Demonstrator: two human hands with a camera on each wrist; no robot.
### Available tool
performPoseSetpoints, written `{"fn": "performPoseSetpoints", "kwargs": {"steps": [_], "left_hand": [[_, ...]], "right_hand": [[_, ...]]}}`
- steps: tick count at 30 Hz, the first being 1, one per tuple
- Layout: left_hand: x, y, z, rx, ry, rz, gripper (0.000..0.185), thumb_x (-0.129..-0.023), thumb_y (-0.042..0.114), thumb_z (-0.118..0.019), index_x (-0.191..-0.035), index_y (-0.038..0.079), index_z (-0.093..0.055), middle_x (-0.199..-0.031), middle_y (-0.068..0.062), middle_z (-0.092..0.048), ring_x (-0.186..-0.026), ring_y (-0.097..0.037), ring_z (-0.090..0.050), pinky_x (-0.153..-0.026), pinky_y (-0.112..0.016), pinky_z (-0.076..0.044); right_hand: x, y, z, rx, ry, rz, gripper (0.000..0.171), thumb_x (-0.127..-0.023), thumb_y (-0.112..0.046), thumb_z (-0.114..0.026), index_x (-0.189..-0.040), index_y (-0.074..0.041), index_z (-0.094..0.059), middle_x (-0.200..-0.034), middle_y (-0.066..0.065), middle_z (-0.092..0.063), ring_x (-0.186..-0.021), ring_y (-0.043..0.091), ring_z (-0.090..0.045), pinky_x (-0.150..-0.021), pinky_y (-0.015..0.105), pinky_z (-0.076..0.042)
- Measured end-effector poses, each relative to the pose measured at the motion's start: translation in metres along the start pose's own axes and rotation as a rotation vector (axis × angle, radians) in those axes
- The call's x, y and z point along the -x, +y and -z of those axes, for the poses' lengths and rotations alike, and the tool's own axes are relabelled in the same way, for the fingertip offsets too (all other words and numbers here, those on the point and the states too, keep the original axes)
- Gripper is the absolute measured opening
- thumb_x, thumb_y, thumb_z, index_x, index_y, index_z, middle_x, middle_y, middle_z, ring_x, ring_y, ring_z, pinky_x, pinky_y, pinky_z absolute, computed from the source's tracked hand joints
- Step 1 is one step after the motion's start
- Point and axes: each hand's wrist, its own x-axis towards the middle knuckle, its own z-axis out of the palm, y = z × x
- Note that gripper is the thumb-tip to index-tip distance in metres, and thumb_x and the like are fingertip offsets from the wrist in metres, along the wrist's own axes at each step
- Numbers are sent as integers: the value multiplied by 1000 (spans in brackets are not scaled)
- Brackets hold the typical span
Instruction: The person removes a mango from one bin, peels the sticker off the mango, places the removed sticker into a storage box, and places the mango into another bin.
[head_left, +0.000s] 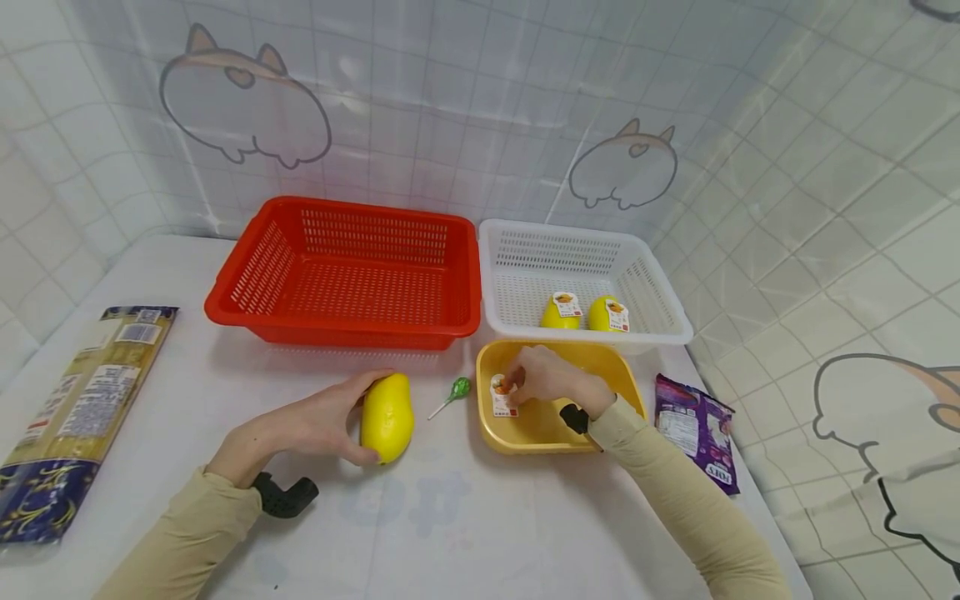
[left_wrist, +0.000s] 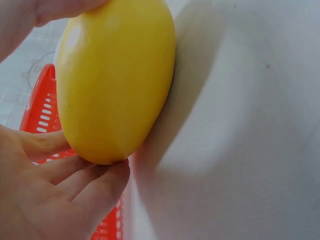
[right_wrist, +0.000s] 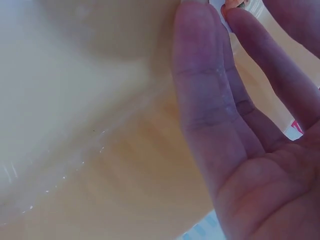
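Observation:
My left hand [head_left: 352,421] grips a smooth yellow mango [head_left: 387,417] that lies on the white table, thumb at its near end and fingers over its far end. In the left wrist view the mango [left_wrist: 115,80] fills the frame above my fingers [left_wrist: 75,200]. My right hand [head_left: 516,383] reaches into a yellow tray [head_left: 622,375] and pinches the top of a white label sticker [head_left: 504,403] at the tray's left wall. In the right wrist view my fingers [right_wrist: 210,110] lie against the tray's floor [right_wrist: 100,150], with the label [right_wrist: 250,6] at their tips.
An empty red basket [head_left: 247,308] stands behind the mango. Right of it, a white basket [head_left: 660,287] holds two labelled mangoes [head_left: 561,313]. A green lollipop [head_left: 459,388] lies between mango and tray. A purple packet [head_left: 697,429] lies at right, a long noodle pack [head_left: 82,400] at left.

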Motion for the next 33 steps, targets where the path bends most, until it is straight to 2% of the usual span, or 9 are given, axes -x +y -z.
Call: {"fn": "performPoseSetpoints", "kwargs": {"steps": [10, 17, 28, 33], "left_hand": [[0, -1, 1, 11, -4, -15, 111, -68, 35, -92, -154, 12, -25, -153, -8, -39, -137, -31, -41, -117, -56, -34], [0, -1, 1, 8, -4, -18, 112, -68, 34, -92, -154, 11, -25, -153, -9, -39, -137, -31, -41, -117, -56, -34], [1, -1, -1, 5, 5, -13, 112, -67, 31, -91, -154, 8, -24, -153, -11, -39, -138, -32, -41, -117, -56, -34], [0, -2, 0, -5, 4, -17, 113, -67, 33, -91, -155, 9, -24, -153, -11, -39, -138, -32, -41, -117, -56, -33]], "right_hand": [[3, 0, 2, 5, -11, -11, 16, -85, -16, -80, -99, -10, -78, -79, -3, -64, -77, 14, -54, -67, 21, -46], [5, 4, 2, 48, -2, 49, 14, -85, -10, -76, -99, -8, -78, -79, -2, -65, -74, 12, -53, -65, 21, -47], [10, 3, 5, 6, -10, 12, 16, -85, -13, -78, -100, -7, -77, -82, -2, -66, -75, 12, -55, -67, 21, -47], [11, 4, 5, 9, 2, 30, 16, -84, -11, -78, -99, -6, -76, -83, -1, -67, -75, 12, -55, -68, 21, -48]]}}
